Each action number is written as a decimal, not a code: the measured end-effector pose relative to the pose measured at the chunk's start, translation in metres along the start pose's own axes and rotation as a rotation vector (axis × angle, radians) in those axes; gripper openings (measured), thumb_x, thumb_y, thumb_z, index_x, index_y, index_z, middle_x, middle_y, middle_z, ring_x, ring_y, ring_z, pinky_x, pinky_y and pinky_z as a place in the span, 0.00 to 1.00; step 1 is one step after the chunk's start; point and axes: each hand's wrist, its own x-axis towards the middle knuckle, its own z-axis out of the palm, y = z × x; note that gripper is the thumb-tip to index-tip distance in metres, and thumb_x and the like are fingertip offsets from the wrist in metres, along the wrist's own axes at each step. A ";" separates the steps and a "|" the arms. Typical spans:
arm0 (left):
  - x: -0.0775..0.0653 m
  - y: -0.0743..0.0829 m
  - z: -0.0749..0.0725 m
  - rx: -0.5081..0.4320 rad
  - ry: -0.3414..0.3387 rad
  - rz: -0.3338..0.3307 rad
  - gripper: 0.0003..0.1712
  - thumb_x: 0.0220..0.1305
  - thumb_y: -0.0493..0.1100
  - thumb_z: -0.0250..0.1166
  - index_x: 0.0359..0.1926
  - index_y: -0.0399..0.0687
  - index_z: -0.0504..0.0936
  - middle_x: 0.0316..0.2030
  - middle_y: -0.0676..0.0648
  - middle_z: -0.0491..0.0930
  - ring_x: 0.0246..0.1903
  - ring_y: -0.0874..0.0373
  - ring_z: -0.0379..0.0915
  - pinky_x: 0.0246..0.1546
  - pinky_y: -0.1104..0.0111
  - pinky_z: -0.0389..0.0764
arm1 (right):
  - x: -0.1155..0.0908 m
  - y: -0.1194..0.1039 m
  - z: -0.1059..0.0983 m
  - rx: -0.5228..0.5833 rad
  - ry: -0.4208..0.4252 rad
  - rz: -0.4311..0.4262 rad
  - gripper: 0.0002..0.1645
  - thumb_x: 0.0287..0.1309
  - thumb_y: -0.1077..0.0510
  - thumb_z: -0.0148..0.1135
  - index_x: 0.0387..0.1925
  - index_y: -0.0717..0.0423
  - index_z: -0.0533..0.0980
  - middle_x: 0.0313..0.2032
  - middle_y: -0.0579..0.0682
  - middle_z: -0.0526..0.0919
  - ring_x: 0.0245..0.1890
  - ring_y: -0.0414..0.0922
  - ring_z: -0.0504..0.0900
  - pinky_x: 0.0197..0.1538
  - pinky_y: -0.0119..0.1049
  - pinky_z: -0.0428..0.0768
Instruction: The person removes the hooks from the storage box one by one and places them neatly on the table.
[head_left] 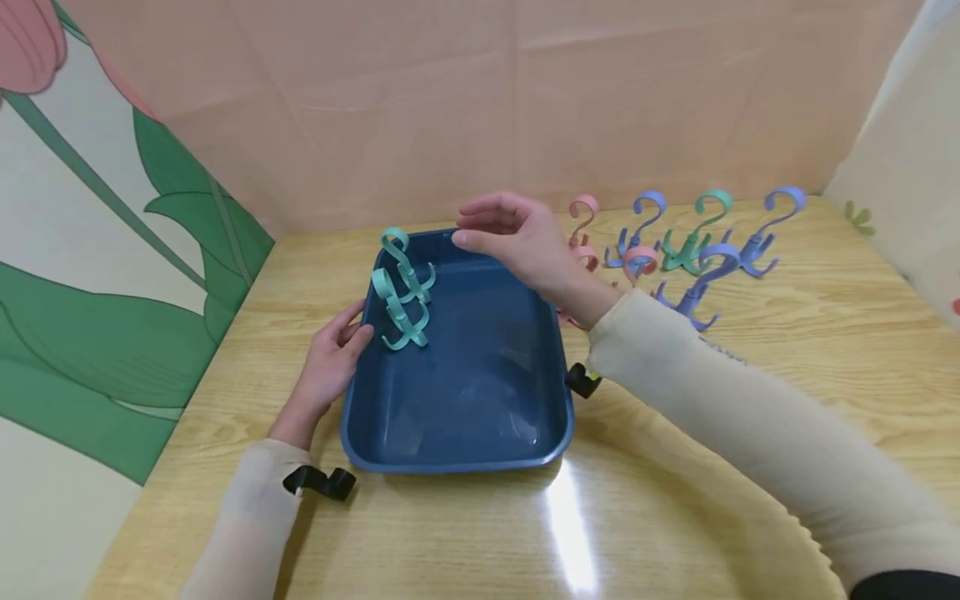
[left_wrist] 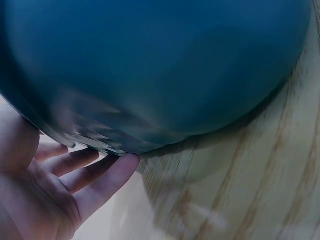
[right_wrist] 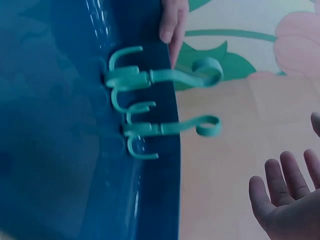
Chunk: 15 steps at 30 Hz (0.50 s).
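Note:
A dark blue plastic tub (head_left: 480,367) stands on the wooden table. Two mint-green multi-prong hooks, a rear one (head_left: 408,271) and a front one (head_left: 405,321), stand inside it along the left wall, their curled tops near the rim. My left hand (head_left: 333,362) rests against the tub's outer left side; in the left wrist view its extended fingers (left_wrist: 107,177) reach along the lower wall. Over the tub's back right part hovers my right hand (head_left: 517,242), fingers loosely bent and nothing held. The right wrist view shows that hand (right_wrist: 295,200) apart from the hooks.
Right of the tub stand more hooks: pink ones (head_left: 583,221) partly hidden by my right wrist, a green one (head_left: 686,250) and several blue ones (head_left: 753,246). A pink backdrop (head_left: 420,117) rises behind the table, with a flower-patterned panel (head_left: 97,333) at left.

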 end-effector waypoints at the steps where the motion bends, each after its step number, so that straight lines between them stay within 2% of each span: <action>1: 0.000 0.000 0.000 0.000 0.001 0.000 0.29 0.79 0.43 0.50 0.77 0.51 0.60 0.63 0.37 0.75 0.60 0.45 0.74 0.58 0.54 0.76 | 0.001 0.002 0.005 0.005 -0.006 0.002 0.21 0.60 0.59 0.71 0.55 0.57 0.80 0.51 0.53 0.85 0.51 0.46 0.83 0.57 0.40 0.79; 7: 0.001 0.000 0.000 -0.002 0.001 -0.014 0.30 0.79 0.44 0.51 0.77 0.51 0.60 0.63 0.37 0.75 0.60 0.47 0.75 0.59 0.51 0.75 | 0.007 0.010 0.035 0.038 -0.056 0.029 0.20 0.61 0.58 0.71 0.54 0.57 0.80 0.50 0.52 0.85 0.50 0.45 0.83 0.56 0.38 0.80; 15: 0.002 -0.001 -0.001 -0.010 0.012 -0.017 0.30 0.78 0.44 0.53 0.77 0.52 0.61 0.62 0.37 0.76 0.60 0.47 0.75 0.58 0.55 0.77 | 0.015 0.024 0.068 0.088 -0.104 0.050 0.21 0.61 0.57 0.72 0.55 0.55 0.80 0.50 0.48 0.85 0.51 0.43 0.83 0.55 0.38 0.80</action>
